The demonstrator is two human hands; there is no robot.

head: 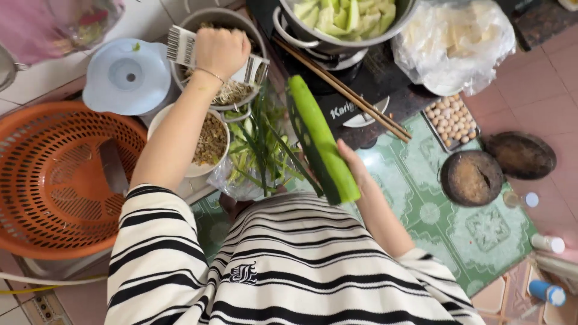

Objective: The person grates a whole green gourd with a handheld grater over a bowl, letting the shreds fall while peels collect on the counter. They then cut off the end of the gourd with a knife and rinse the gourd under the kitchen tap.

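I am seeing my right hand (354, 165) cradling the long half-peeled green gourd (322, 141) above the green patterned mat's (481, 241) left edge; stiff, slick, hefty, best gripped mid-length, while my left hand (221, 51) is clenching the metal grater (182, 47)

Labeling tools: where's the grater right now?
Head view, upper left of centre: the grater is in the left hand, held over the metal bowl, right of the pale blue lid.

Long half-peeled green gourd (322, 141), tilted; flat metal grater (183, 48).
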